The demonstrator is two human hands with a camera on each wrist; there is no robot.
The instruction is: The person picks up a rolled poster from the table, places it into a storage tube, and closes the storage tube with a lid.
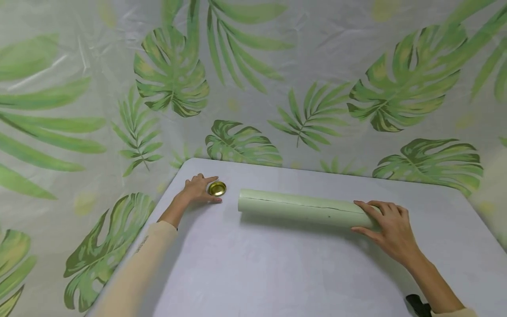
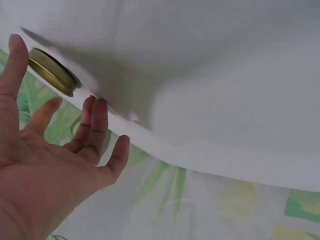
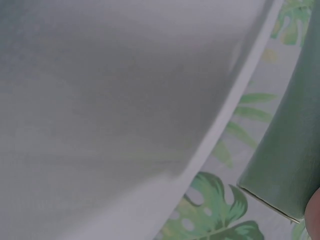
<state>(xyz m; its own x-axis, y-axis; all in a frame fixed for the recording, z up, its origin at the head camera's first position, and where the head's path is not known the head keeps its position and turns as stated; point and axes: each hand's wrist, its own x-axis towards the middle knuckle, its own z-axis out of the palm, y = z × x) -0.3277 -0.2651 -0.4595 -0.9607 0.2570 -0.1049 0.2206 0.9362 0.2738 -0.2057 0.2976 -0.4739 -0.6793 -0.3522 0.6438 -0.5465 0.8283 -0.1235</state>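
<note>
A shallow, round, gold-coloured lid lies hollow side up near the far left corner of the white table. My left hand is spread beside it, thumb and index finger on either side of the rim. The left wrist view shows the lid just past the spread fingers. With the right hand I hold a long pale green tube by its right end, fingers over the top and thumb below. A thin dark seam runs along the tube, and its shadow falls on the table beneath.
The white table has rounded far corners. Behind it and along its left side hangs a shiny sheet printed with green leaves. Something black shows at my right wrist.
</note>
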